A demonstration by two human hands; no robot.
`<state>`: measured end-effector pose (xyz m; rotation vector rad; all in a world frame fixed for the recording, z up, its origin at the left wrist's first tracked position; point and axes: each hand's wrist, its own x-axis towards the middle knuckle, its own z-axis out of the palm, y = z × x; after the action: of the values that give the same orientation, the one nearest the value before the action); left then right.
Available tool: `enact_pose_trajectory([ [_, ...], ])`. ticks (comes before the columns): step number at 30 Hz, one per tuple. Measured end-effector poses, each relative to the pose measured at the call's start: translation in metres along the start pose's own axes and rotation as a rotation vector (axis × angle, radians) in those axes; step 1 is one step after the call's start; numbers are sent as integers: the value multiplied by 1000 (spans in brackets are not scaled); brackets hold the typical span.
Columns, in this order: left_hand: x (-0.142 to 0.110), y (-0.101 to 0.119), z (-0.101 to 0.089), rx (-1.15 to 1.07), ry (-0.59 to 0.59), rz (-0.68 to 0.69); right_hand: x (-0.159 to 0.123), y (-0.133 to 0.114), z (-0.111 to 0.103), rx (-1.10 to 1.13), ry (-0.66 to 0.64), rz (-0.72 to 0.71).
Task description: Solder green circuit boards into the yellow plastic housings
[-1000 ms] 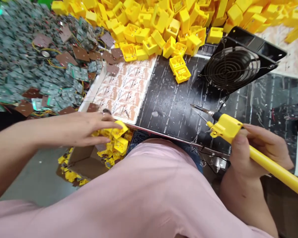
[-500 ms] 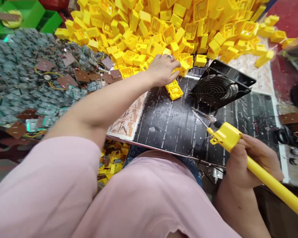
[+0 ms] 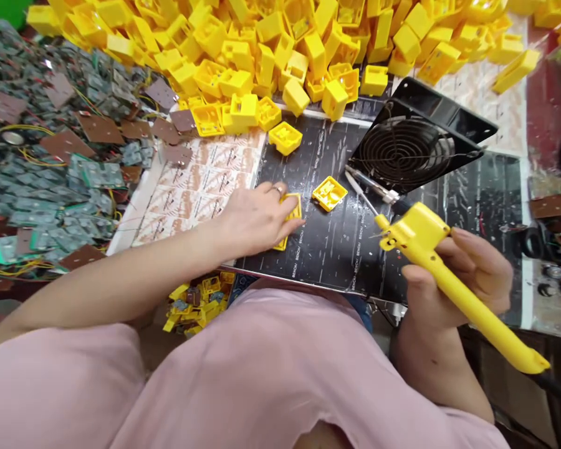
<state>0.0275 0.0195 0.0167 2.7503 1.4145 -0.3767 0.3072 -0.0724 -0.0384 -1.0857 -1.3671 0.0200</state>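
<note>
On the black bench mat (image 3: 330, 252), my left hand (image 3: 262, 218) is closed around a yellow plastic casing (image 3: 290, 218), mostly covered by the fingers. Just right of it lies an open yellow casing (image 3: 330, 193), hollow side up. Another casing (image 3: 285, 138) sits farther back, in front of the heap. In my right hand (image 3: 458, 280) is a yellow soldering gun (image 3: 453, 280), with a thin feed tube beside its metal tip. The tip points up and left, close to a black fan (image 3: 406, 146).
A large heap of yellow casings (image 3: 243, 62) spreads along the back. At left are piled grey parts (image 3: 42, 181) with brown boards (image 3: 98, 128) and thin wires. More yellow pieces (image 3: 206, 305) lie below the bench edge. Black coiled parts (image 3: 528, 240) are at right.
My left hand has come from the heap toward the near side of the mat, bringing a casing. The soldering gun has shifted slightly up and left in view. The camera view has moved too.
</note>
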Motion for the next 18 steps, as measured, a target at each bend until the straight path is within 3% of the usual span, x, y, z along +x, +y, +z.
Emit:
enact_pose_trajectory([
  [3, -29, -21, 9, -37, 76, 5, 6, -16, 4, -5, -228, -13],
  [7, -40, -38, 18, -173, 193, 65, 28, -19, 15, -171, -585, -183],
  [9, -35, -32, 16, -220, 154, 93, 39, -10, 32, -261, -653, -266],
  [14, -9, -11, 8, -146, 14, 52, 48, 28, 83, -393, -842, -269],
  [18, 7, -15, 7, -53, 107, -56, 42, 27, 80, -365, -942, -249],
])
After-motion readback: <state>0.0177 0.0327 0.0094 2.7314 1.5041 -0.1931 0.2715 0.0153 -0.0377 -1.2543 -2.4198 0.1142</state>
